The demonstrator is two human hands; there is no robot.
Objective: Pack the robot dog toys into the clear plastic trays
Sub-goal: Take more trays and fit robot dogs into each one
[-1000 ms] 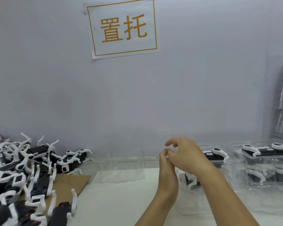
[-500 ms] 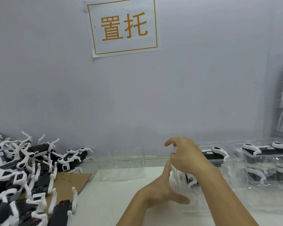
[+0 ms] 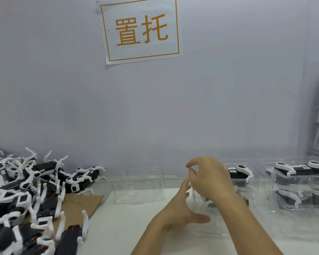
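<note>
Tray outline faint, toy hidden — hands

wall sign reads "置托".

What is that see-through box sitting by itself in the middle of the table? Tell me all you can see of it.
The empty clear tray looks like thin, glossy, transparent plastic, with upright walls and moulded ridges that catch the light. It stands upright on the white table surface, near the wall, with nothing visible inside it. The pile of robot dog toys lies to its left on brown cardboard; the left hand is just to its right. Neither touches it.
</note>
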